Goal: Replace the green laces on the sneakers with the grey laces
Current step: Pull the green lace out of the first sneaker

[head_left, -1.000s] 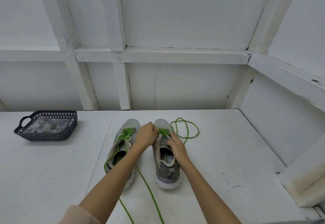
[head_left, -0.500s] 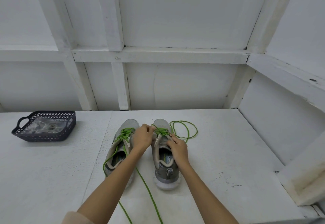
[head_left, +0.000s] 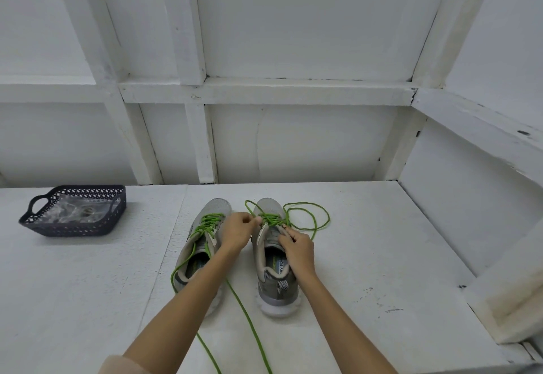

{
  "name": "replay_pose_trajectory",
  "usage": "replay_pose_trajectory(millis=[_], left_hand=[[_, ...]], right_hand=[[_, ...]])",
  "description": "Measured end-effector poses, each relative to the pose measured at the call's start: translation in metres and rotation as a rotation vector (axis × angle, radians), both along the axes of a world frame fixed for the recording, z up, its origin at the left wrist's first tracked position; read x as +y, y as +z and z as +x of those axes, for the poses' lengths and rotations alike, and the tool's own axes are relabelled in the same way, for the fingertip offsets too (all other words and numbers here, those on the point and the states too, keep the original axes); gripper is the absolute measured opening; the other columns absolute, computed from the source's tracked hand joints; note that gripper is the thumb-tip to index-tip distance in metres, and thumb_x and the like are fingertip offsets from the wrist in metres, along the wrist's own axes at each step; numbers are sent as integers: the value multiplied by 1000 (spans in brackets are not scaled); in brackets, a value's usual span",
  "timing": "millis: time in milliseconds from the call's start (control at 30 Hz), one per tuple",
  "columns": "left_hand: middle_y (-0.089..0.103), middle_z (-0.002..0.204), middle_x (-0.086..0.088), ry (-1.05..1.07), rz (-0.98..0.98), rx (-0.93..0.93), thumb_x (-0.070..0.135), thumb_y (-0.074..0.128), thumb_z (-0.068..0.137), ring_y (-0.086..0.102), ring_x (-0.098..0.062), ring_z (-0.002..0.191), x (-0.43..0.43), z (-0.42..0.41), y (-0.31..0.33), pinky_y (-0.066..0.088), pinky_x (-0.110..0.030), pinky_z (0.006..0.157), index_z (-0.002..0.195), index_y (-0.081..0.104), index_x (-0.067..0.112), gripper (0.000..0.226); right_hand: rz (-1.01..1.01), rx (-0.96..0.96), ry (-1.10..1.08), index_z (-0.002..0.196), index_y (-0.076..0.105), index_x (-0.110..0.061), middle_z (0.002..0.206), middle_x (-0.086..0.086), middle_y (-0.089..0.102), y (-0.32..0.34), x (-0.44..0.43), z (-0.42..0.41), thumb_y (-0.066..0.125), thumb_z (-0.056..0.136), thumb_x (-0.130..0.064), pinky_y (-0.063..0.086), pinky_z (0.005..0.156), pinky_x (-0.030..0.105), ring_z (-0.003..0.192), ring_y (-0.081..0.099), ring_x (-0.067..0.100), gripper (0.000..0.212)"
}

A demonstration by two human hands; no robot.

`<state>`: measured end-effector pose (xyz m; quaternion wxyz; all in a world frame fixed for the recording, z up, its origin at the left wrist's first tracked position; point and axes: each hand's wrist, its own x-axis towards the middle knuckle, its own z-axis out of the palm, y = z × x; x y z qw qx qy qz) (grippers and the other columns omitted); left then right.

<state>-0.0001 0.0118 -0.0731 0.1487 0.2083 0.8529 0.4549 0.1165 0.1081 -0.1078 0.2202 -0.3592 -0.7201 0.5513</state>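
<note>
A new loop of green lace (head_left: 271,219) stands by the right sneaker (head_left: 276,288) toe on the worktop (head_left: 382,256). The left hand (head_left: 238,231) pinches this limp, light cord near its eyelets; the right hand (head_left: 297,248) grips the upper with curled fingers (head_left: 284,235).

place: bare staged work booth | evidence: white-painted framed panel walls (head_left: 305,29); plain white tabletop (head_left: 382,256)
</note>
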Motion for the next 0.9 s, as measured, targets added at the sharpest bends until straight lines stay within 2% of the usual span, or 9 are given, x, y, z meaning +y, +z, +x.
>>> replay_pose_trajectory(millis=[133,233,333,467,500,567,667,833,900], left_hand=[[61,76,-5,361,322,-41,35,56,95,57,-26,74,0,5,3,37,-31,66,80,58,10,29],[55,67,1,144,119,-111,44,63,90,50,-17,66,-1,8,8,35,-29,64,76,56,11,37],[49,62,-4,14,71,-139,35,65,90,43,-16,58,0,12,6,33,-21,55,71,56,5,36],[61,73,-4,440,371,-169,34,59,94,57,-23,74,4,10,6,46,-36,74,81,63,4,33],[61,76,-5,450,411,-216,36,59,94,57,-24,77,4,9,9,48,-39,78,81,63,5,33],[58,80,-7,258,308,-274,39,62,92,54,-23,80,2,7,9,49,-38,76,77,59,10,33],[48,76,-10,-63,98,-297,30,64,92,44,-16,67,0,10,9,39,-24,58,79,57,4,30],[59,72,-3,377,362,-99,27,59,94,50,-17,67,4,9,12,38,-28,64,86,66,4,26],[60,79,-2,340,341,-114,33,61,93,52,-16,72,5,8,12,37,-28,65,89,64,5,28]], right_hand=[[-8,7,8,124,66,-10,124,1,66,-1,1,0,60,87,-14,50,98,38,113,61,16,38],[-6,1,8,122,67,-10,122,2,68,-2,1,-1,61,86,-15,51,96,38,111,62,17,37],[-8,1,15,122,68,-11,120,2,68,-4,1,-1,60,84,-19,51,95,40,109,63,18,39],[-20,8,13,123,66,-10,121,0,67,-2,2,-1,61,86,-15,51,96,37,111,62,17,38],[-18,6,9,124,66,-10,121,0,68,-2,2,0,61,86,-14,51,95,36,111,62,17,38],[-16,5,7,123,67,-11,120,1,68,-2,1,0,61,86,-15,51,96,38,111,63,18,38],[-22,1,10,122,68,-12,119,3,69,-3,1,0,61,84,-17,52,95,41,110,63,19,39],[-13,13,20,122,68,-12,114,1,70,0,0,2,60,85,-16,52,92,38,106,64,18,38],[-15,17,16,122,68,-13,112,0,71,2,0,2,60,86,-13,53,89,35,103,64,17,36]])
